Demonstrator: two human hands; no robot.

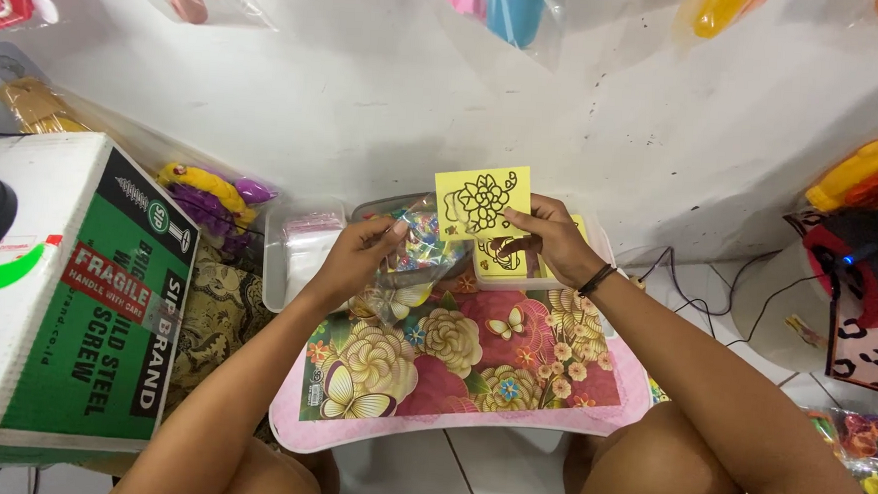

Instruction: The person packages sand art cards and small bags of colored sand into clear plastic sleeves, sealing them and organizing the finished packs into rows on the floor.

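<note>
R hand (552, 235) pinches a small yellow card (482, 201) w/ a black outline flower drawing; thumb on the card's right edge, fingers curled behind, grip narrow and closed on it. Card is held upright, facing the camera, just above the far edge of the lap table (473, 364). A dark band sits on that wrist.

L hand (358, 258) grips a clear plastic bag (413, 261) by its upper left part, fingers bent and closed on the film. Bag holds colourful small bits, prob. packets or beads; too crumpled to tell. The card's lower left corner overlaps the bag's mouth, touching or nearly so.

Right behind the card, under the R hand, a stack of more yellow cards (510, 261) lies in a shallow tray at the table's far edge. Left of it, a clear plastic container (293, 259) w/ pale contents.

Lap table has a floral, butterfly-print top w/ pink rim and sits between the person's knees. Far left stands a green and white cardboard box (76, 288), and between it and the container a bagged purple-yellow toy (211, 200). Toys in bags hang on the white wall above.
</note>
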